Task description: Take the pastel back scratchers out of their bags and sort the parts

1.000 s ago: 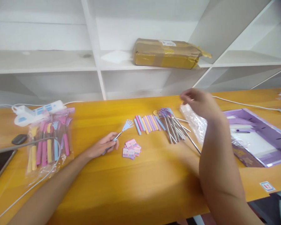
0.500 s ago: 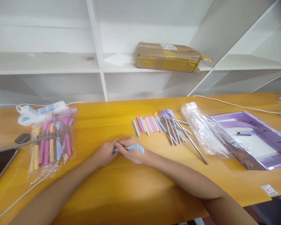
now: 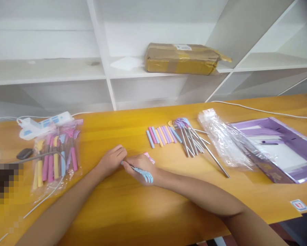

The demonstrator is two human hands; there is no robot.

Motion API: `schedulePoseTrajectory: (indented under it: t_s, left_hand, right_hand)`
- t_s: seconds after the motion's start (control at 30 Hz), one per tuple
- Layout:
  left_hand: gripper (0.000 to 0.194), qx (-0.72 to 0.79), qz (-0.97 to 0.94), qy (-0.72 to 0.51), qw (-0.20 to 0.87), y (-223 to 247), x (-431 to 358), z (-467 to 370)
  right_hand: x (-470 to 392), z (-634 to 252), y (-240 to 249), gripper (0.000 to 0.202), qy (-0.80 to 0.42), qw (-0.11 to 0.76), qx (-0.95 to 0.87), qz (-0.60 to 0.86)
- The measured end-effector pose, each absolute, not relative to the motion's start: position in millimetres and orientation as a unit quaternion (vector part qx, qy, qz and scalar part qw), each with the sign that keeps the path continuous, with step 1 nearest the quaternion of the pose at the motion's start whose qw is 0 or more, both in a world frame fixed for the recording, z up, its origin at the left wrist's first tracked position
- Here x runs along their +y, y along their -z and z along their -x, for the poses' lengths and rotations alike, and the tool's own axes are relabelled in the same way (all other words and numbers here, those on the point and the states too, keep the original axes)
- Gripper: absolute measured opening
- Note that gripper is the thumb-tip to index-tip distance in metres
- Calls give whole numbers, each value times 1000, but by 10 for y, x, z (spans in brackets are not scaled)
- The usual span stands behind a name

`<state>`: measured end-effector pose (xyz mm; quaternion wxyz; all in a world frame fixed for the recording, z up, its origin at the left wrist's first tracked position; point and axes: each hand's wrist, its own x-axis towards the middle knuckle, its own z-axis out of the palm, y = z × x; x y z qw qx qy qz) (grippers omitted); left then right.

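A back scratcher with a light blue claw-shaped head [image 3: 146, 175] lies across my right hand [image 3: 140, 165], its head over the wrist side. My right hand is closed around the thin shaft. My left hand [image 3: 112, 160] is closed at the other end, where a bit of blue shows between the two hands; most of that end is hidden in the fingers. A small pink-and-white piece [image 3: 149, 158] peeks out behind my right hand. Beyond it lie a row of coloured handle sleeves [image 3: 161, 136] and a pile of back scratchers with bare metal shafts [image 3: 190, 138].
At left, a clear bag of back scratchers [image 3: 56, 157] lies near a power strip [image 3: 48, 123] and a black fob [image 3: 24, 153]. To the right are empty clear bags [image 3: 220, 143] and a purple box [image 3: 294, 147]. A taped carton [image 3: 181, 59] sits on the shelf behind.
The blue claw head has tilted downward toward me as my right hand turned. The pink-and-white piece has come into view behind that hand. The view has shifted slightly.
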<state>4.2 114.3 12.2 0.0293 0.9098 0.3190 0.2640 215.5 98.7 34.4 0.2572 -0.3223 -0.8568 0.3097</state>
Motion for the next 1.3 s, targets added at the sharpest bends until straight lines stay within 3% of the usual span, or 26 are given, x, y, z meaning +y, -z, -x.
schedulePoseTrajectory:
  t_s: [0.23,0.43,0.57,0.77,0.9,1.13,1.3]
  left_hand:
    - [35,283,-922,-262,37,-118,1264,36]
    - [38,349,-902,-225,117,-141,1325,167]
    - [35,407,-874,-222,145,-130,1385,326]
    - [21,483,-814,-299,123,-67,1496,512]
    - [20,521,-783,-304,149,-67,1489,498]
    - [20,535,-778,-281,169,-108,1486,459]
    - [18,549,-767,-282,176,-60,1541,519]
  right_hand:
    - [977,-2084,-221,42,-235,283,-871,326]
    - [994,-2098,-254,40,-204,265,-888,317]
    - [878,-2265,-468,39,-182,287,-893,296]
    - [509,-2993,-1084,37,-259,348,-883,180]
    - [698,-3484,-1215,33,-324,388,-816,281]
    - [1419,-3907,-592,44,-370,568,-575,458]
    - [1595,-4224,-311,47,-295,534,-555,565]
